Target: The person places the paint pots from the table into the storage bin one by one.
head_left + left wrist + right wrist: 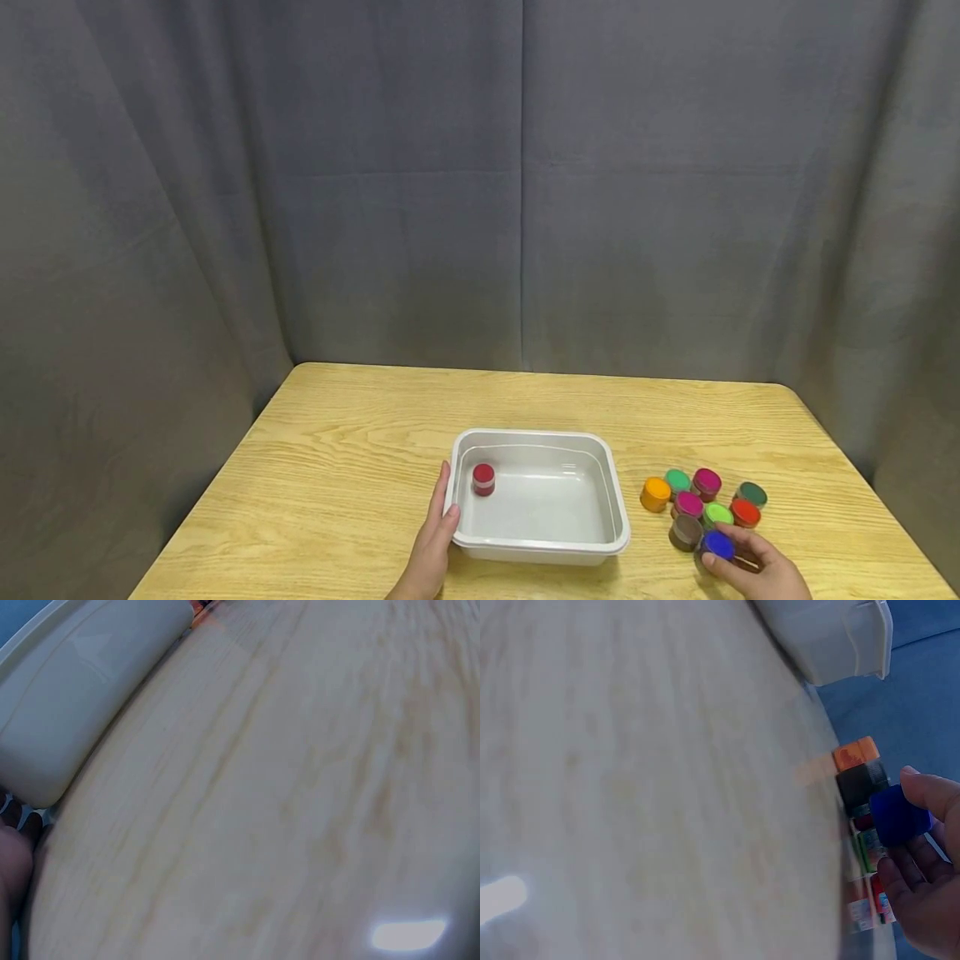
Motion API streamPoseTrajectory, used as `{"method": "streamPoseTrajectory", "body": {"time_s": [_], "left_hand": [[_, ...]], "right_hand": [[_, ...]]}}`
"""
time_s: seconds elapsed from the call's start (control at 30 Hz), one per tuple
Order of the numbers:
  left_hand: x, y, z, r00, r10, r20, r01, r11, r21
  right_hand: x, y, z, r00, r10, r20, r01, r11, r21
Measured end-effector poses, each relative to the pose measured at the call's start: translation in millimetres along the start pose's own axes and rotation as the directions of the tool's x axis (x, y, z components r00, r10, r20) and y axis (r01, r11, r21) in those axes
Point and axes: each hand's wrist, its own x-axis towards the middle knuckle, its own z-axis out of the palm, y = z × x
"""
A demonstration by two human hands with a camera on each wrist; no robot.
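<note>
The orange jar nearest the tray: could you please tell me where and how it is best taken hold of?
Pinch its round sides, probably best from above and the tray's side: the orange jar stands upright, its side facing the white tray unobstructed, while the teal-topped jar sits close on its right.

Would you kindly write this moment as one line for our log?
left hand: touches left side of tray; right hand: holds blue jar; in tray: red jar; right of tray: other jars
</note>
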Motion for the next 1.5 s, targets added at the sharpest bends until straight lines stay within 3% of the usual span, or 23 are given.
{"method": "streamPoseTrajectory", "body": {"time_s": [0.43, 0.83, 1.5], "left_hand": [[0.9, 0.9, -0.3, 1.000, -0.006, 0.001, 0.006, 1.000, 0.022], [0.8, 1.6, -0.7, 1.000, 0.021, 0.013, -0.021, 0.999, -0.024], [2.2, 0.4, 0.8, 1.000, 0.008, 0.023, -0.006, 0.997, -0.076]], "right_hand": [[-9.1, -23, -7, 1.000, -0.009, 0.018, 0.009, 1.000, 0.012], [-15.4, -49, -8, 0.995, -0.095, 0.033, 0.097, 0.992, -0.077], [-18.0, -115, 20, 0.962, -0.268, 0.058, 0.267, 0.963, 0.031]]}}
